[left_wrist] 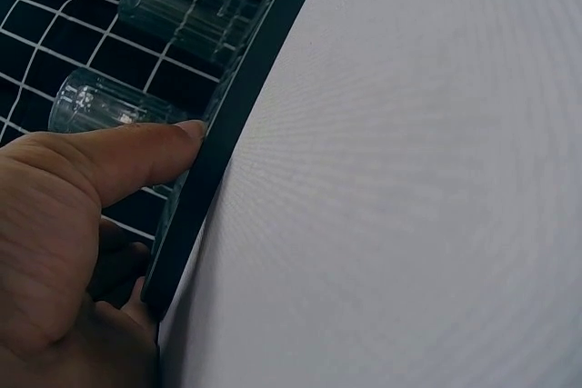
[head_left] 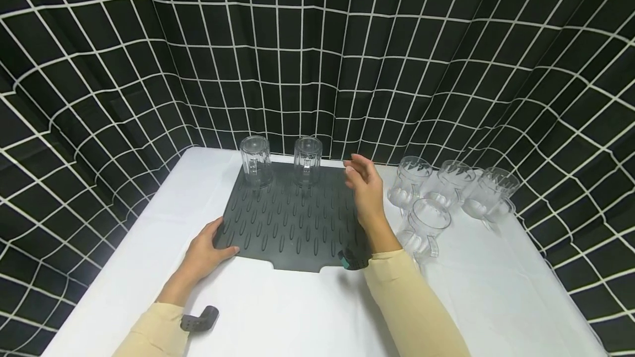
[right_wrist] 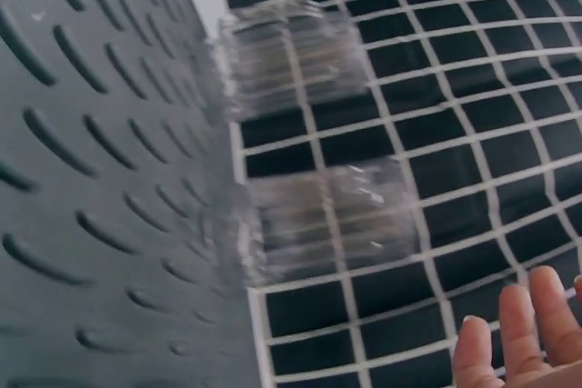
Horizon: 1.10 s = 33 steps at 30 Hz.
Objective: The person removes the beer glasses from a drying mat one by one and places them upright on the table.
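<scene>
A dark grey ribbed drying mat [head_left: 292, 230] lies on the white table. Upside down at its back edge stand two clear glass mugs, a left one [head_left: 256, 161] and one to its right [head_left: 307, 161], handles facing me. My left hand [head_left: 204, 252] rests at the mat's front left corner, thumb [left_wrist: 150, 152] on the front edge, the other fingers along the side. Over the mat's right side hovers my right hand [head_left: 368, 194], fingers loosely bent and holding nothing. Its fingers [right_wrist: 518, 333] also show in the right wrist view, apart from both mugs.
Several clear mugs stand upright to the right of the mat, among them a front one [head_left: 429, 219] and a far-right one [head_left: 491, 194]. A black curtain with white grid lines [head_left: 307, 48] surrounds the table [head_left: 278, 313] at the back and sides.
</scene>
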Available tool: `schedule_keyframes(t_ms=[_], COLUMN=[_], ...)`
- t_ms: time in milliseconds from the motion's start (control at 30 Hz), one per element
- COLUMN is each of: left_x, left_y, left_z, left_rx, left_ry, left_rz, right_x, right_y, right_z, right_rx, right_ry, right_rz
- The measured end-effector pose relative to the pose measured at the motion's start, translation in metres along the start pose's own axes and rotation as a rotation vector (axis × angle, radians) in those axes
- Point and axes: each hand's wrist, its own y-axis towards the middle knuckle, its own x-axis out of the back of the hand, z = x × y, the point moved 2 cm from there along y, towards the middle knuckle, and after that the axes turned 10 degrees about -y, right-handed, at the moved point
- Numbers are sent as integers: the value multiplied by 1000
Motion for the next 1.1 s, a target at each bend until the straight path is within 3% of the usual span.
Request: schedule_keyframes(t_ms=[500,867,1100], left_x=[4,0,1], left_y=[1,1,2], left_z=[1,3,4], left_rx=[0,15,-3], left_ry=[5,0,6], left_rz=[2,0,-11], right_x=[-52,-74,-79], right_y=[14,18,21], right_z=[-51,-65,-69], right_rx=[-300,-396,-415], right_ry=[3,36,16], right_rz=[33,53,50])
